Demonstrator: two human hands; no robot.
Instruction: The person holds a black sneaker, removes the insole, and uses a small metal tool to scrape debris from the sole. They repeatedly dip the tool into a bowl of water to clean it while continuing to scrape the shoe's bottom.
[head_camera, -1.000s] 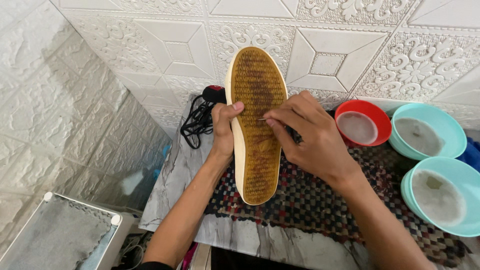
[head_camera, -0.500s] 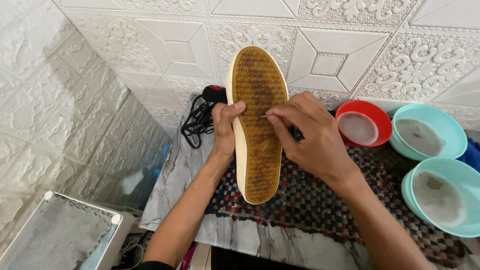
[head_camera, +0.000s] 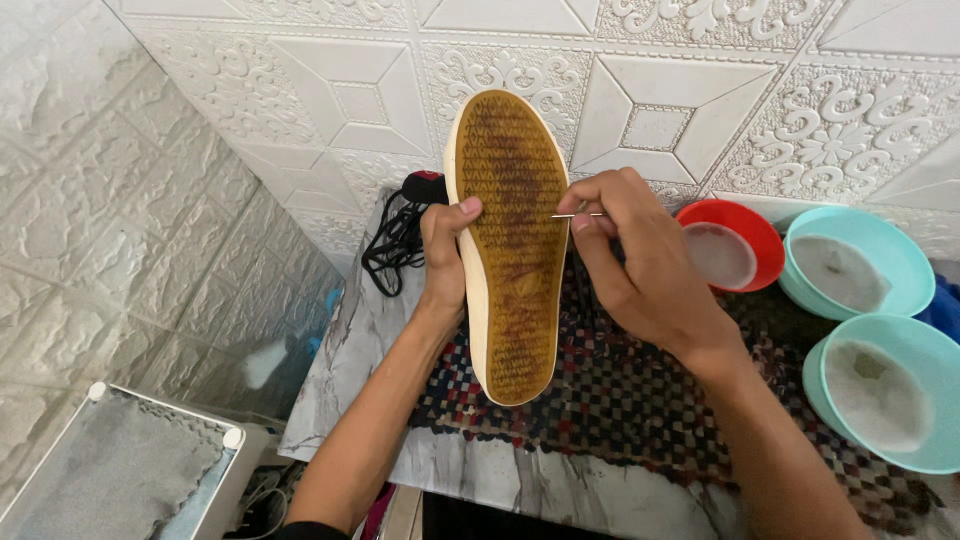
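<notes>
Left hand (head_camera: 445, 262) grips the edge of a shoe (head_camera: 508, 245), held upright with sole toward the camera; thumb pressed on the tan, ridged rubber tread, cream rim around it. Right hand (head_camera: 640, 265) pinches a thin metal pin (head_camera: 578, 214) between thumb and forefinger, tip at the sole's right edge. Below both hands: woven checkered mat (head_camera: 640, 410) on a marbled worktop (head_camera: 500, 480). Right of the right hand: round red bowl (head_camera: 752, 228), two teal bowls (head_camera: 905, 255), cloudy contents. Behind the left hand: coiled black cord (head_camera: 395, 245). Embossed white wall panels (head_camera: 300, 90) behind.
</notes>
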